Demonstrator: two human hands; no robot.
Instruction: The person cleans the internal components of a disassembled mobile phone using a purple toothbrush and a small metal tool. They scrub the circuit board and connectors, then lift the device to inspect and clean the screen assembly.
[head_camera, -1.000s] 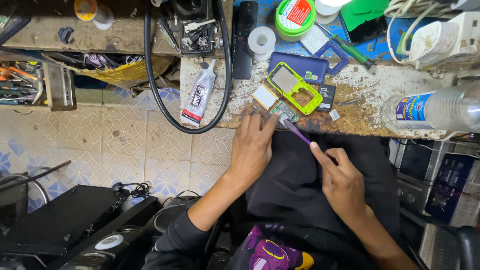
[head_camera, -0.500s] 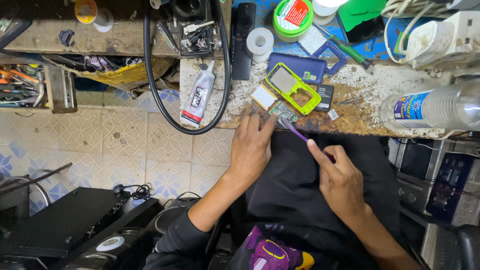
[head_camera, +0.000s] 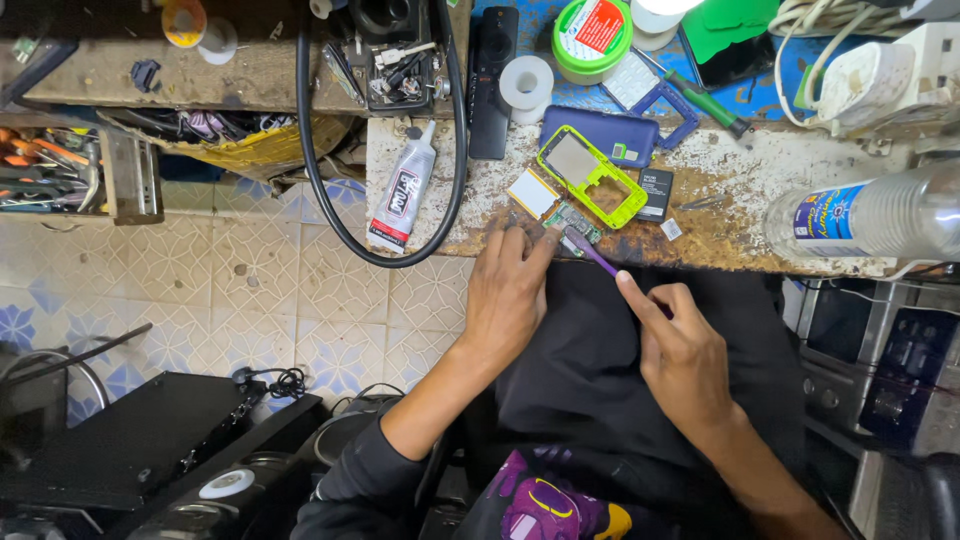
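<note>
The left hand (head_camera: 510, 295) pins a small green circuit board (head_camera: 572, 222) flat at the table (head_camera: 720, 235) edge, fingers extended. The right hand (head_camera: 685, 350) grips a thin purple tool (head_camera: 592, 256), probably a brush, tip on the board. Best kept steady with light strokes; wrists low, forearms angled inward.

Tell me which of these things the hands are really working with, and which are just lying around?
In use:
left hand pressing the small circuit board
right hand holding the purple tool

Lying about:
yellow-green phone frame
glue tube
remote control
tape roll
plastic bottle
black cable
</note>
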